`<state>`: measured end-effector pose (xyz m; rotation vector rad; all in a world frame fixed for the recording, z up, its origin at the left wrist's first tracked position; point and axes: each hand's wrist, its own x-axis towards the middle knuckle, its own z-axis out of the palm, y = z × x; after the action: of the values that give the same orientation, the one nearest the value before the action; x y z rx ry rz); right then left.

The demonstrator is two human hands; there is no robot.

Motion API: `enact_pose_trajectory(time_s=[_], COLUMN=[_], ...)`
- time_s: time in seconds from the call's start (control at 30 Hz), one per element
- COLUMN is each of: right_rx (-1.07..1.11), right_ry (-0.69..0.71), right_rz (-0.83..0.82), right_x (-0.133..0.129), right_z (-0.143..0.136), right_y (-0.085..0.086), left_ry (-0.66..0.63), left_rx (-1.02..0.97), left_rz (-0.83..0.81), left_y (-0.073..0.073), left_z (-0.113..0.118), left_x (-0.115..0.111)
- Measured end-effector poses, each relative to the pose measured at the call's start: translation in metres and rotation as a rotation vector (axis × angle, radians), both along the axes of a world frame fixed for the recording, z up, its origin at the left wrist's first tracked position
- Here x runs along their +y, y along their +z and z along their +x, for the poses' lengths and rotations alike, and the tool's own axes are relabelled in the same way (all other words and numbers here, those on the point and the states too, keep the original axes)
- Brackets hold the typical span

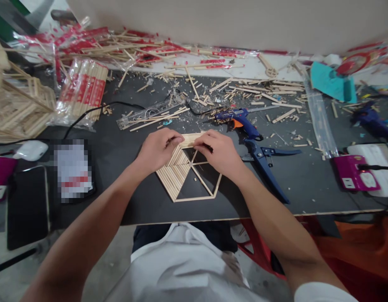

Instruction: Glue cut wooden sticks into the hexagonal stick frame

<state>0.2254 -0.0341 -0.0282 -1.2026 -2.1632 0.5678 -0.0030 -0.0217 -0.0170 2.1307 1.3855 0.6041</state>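
A hexagonal frame of thin wooden sticks point(174, 180) lies flat on the dark table in front of me. Its left sections are filled with parallel rows of sticks, and spokes cross at its centre. Along the top section, a wooden stick point(188, 145) lies between my two hands. My left hand point(159, 147) has its fingers pinched at the left end of this row. Closed in the same way, my right hand point(219, 151) grips at the right end. The fingertips partly hide the stick's ends. The lower and right sections show only their outline sticks.
A blue glue gun point(242, 119) and blue-handled cutters point(264, 163) lie right of the frame. Wrapped stick bundles point(83, 90), a phone point(27, 207) and stacked stick panels point(24, 100) are at left. Stick offcuts point(269, 88) litter the back. A magenta box point(354, 173) sits right.
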Motion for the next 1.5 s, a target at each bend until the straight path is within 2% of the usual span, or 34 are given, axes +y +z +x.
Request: enact_pose_trajectory(time_s=[0.47, 0.73, 0.87, 1.2, 1.33, 1.43, 1.5], right_rx=[-0.043, -0.035, -0.045, -0.068, -0.078, -0.065, -0.079], right_ry=[-0.008, -0.085, -0.125, -0.096, -0.1, -0.188, -0.343], right_rz=[-0.008, -0.069, -0.069, -0.045, -0.05, 0.0, 0.075], right_x=[-0.002, -0.002, -0.003, -0.003, -0.004, 0.0, 0.004], right_z=[-0.004, 0.009, 0.012, 0.008, 0.005, 0.015, 0.031], right_y=[0.0, 0.013, 0.013, 0.009, 0.012, 0.018, 0.021], left_ry=[0.05, 0.114, 0.102, 0.106, 0.1, 0.103, 0.08], left_rx=[-0.04, -0.062, -0.062, -0.059, -0.059, -0.034, -0.006], left_rz=[-0.029, -0.104, -0.088, -0.077, -0.09, -0.109, -0.087], left_y=[-0.001, 0.007, 0.006, 0.003, 0.002, 0.001, 0.003], left_z=[0.003, 0.008, 0.007, 0.008, 0.008, 0.006, 0.006], left_x=[-0.001, -0.001, -0.001, -0.001, 0.001, 0.003, 0.003])
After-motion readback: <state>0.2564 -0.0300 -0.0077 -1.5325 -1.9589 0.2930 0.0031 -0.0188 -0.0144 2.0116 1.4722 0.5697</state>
